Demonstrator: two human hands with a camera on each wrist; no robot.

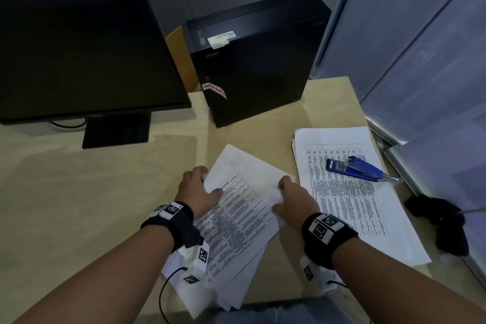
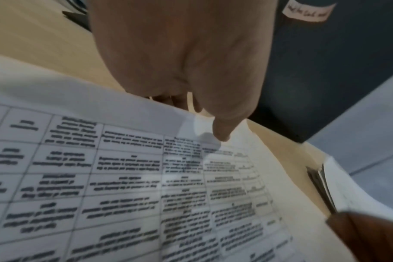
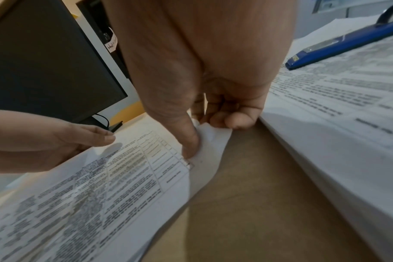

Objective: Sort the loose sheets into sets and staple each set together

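A loose set of printed sheets (image 1: 236, 221) lies skewed on the wooden desk in front of me. My left hand (image 1: 200, 189) grips its left edge, thumb on top of the printed table (image 2: 220, 131) and fingers under the paper. My right hand (image 1: 286, 194) pinches the set's right corner (image 3: 204, 138) between thumb and curled fingers, lifting it slightly. To the right a second stack of sheets (image 1: 349, 192) lies flat, with a blue stapler (image 1: 355, 168) resting on top of it (image 3: 339, 44).
A black monitor (image 1: 79, 52) stands at the back left and a black computer tower (image 1: 252, 60) behind the sheets. A glass partition (image 1: 426, 60) runs along the desk's right edge, with a black object (image 1: 444, 223) beside it. Bare wood desk (image 1: 65, 192) lies to the left.
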